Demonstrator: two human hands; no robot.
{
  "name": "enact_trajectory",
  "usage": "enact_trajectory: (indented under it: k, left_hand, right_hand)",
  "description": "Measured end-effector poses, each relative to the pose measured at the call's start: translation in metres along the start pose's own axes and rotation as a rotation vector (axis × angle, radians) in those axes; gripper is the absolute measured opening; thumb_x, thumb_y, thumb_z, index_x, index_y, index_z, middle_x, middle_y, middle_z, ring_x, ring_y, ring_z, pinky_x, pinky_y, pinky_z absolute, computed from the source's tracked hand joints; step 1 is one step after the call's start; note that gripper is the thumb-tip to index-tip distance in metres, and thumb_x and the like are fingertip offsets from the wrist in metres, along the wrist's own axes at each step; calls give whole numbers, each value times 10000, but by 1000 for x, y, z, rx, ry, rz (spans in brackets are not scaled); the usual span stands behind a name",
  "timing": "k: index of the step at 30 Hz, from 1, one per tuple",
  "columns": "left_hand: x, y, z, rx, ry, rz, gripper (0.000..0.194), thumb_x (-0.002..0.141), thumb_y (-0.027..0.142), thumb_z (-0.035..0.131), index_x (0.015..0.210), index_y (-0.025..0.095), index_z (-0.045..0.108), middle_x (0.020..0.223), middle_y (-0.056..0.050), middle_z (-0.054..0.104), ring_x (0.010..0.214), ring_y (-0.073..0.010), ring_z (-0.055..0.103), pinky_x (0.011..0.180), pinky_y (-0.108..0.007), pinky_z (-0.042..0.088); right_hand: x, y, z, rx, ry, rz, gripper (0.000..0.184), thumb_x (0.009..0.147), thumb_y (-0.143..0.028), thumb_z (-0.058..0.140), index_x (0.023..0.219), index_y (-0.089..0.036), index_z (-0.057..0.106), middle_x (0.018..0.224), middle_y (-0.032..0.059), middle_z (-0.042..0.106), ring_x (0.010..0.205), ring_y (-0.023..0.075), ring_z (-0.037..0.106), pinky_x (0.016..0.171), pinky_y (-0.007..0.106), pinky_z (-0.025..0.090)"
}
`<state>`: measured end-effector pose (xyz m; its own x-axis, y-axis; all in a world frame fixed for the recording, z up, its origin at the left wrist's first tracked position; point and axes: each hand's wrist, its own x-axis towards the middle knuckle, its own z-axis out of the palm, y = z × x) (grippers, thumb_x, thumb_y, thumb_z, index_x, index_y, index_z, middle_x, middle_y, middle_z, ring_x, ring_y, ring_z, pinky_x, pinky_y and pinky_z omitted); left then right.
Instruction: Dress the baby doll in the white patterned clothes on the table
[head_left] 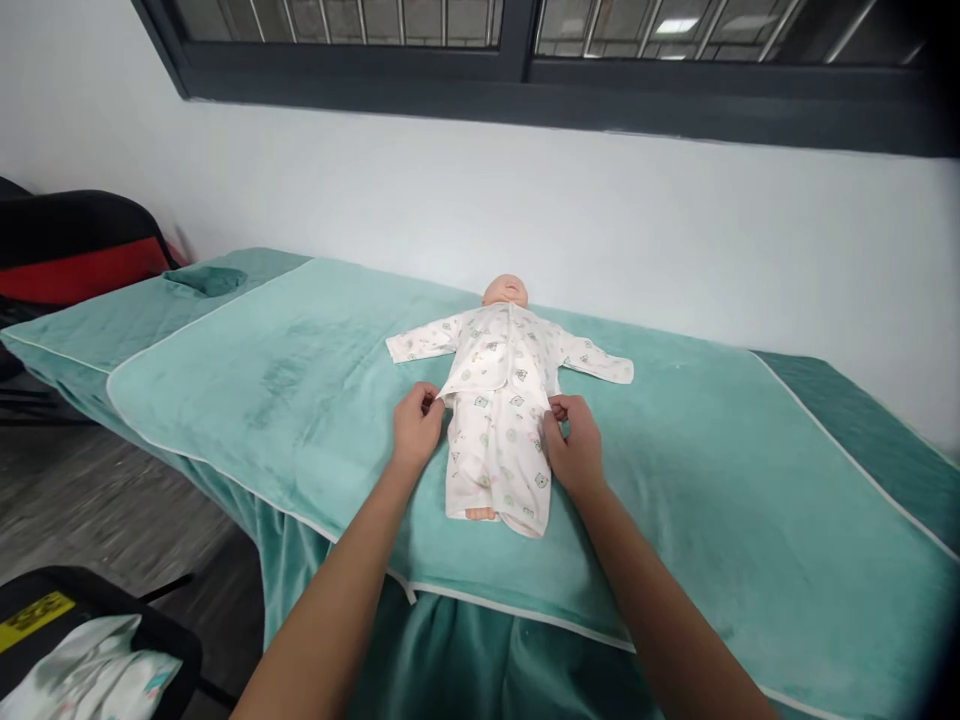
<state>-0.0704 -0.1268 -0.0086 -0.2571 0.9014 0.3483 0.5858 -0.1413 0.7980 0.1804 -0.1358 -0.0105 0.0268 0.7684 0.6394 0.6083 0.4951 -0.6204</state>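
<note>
A baby doll (505, 290) lies face up on the bed, its head towards the wall. It wears a white printed baby shirt (487, 350) with both sleeves spread outwards and matching baby pants (499, 455). My left hand (418, 425) pinches the shirt's lower left corner at the waist. On the opposite side, my right hand (574, 445) is closed with its fingertips at the shirt's lower right edge, where it meets the pants. The toes of one foot (480, 513) show below the left pant leg; the other foot is hidden by the cloth.
A light green sheet (300, 340) with white edging covers the bed, which stands against a white wall below a barred window. A black and red chair (82, 255) is at the left. Another black seat (161, 625) at the lower left bears crumpled white cloth (94, 675).
</note>
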Motion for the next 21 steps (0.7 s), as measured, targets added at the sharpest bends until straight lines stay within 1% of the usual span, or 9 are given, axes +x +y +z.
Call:
enact_trajectory:
  k: [3, 5, 10, 12, 14, 16, 17, 19, 21]
  left_hand:
    - [3, -1, 3, 41, -26, 4, 36, 839, 239, 497, 824, 218, 522, 778, 11, 609, 727, -155, 552, 695, -271, 415]
    - [4, -3, 6, 86, -37, -1, 21, 845, 239, 501, 842, 224, 514, 797, 3, 615, 752, -168, 560, 700, -284, 400]
    - [7, -5, 12, 225, -60, -34, 28, 850, 211, 503, 862, 235, 496, 788, 1, 607, 738, -183, 555, 680, -302, 351]
    - [8, -5, 14, 273, -70, -47, 45, 847, 201, 511, 869, 238, 497, 771, 3, 599, 729, -185, 553, 669, -301, 333]
    - [8, -4, 14, 308, -80, -55, 48, 849, 208, 522, 870, 241, 494, 760, 3, 594, 722, -190, 551, 657, -302, 318]
    - [9, -4, 14, 332, -90, -60, 54, 855, 225, 533, 856, 243, 482, 752, 1, 591, 720, -195, 551, 645, -305, 306]
    - [9, -3, 14, 341, -95, -62, 63, 859, 231, 534, 845, 243, 474, 753, 0, 591, 722, -197, 553, 639, -307, 300]
    - [9, -3, 14, 358, -105, -63, 81, 866, 233, 530, 828, 242, 459, 774, -6, 599, 736, -199, 559, 633, -310, 292]
    - [9, -3, 14, 372, -114, -63, 90, 871, 232, 525, 824, 242, 449, 799, -9, 610, 753, -199, 564, 633, -312, 288]
  right_hand:
    - [2, -8, 2, -84, 61, -150, 153, 925, -222, 546, 1072, -200, 585, 1027, 99, 603, 1019, 258, 563, 919, 433, 474]
    - [9, -17, 9, -165, 50, -235, 219, 918, -211, 565, 1135, -192, 596, 1117, 118, 611, 1089, 272, 543, 971, 444, 449]
    - [44, -41, 28, -414, -194, -379, 343, 905, -148, 554, 1237, -215, 613, 1268, 91, 623, 1169, 291, 495, 998, 453, 375]
    - [56, -48, 33, -514, -265, -440, 357, 890, -104, 542, 1218, -216, 627, 1235, 83, 639, 1140, 286, 498, 983, 448, 352]
    - [62, -50, 35, -573, -290, -477, 294, 896, -89, 521, 1131, -202, 656, 1122, 80, 664, 1054, 269, 513, 934, 426, 353]
    - [61, -48, 36, -586, -282, -481, 203, 924, -115, 504, 1009, -193, 671, 1002, 69, 669, 967, 252, 515, 873, 404, 356]
    - [59, -46, 36, -578, -273, -475, 186, 936, -128, 496, 959, -192, 669, 960, 62, 667, 937, 244, 512, 851, 395, 355]
    - [55, -41, 34, -549, -257, -454, 173, 939, -138, 500, 906, -194, 661, 916, 50, 664, 909, 234, 505, 828, 383, 352]
    - [50, -38, 32, -520, -256, -433, 161, 929, -135, 512, 896, -196, 657, 896, 43, 663, 901, 230, 500, 826, 377, 348]
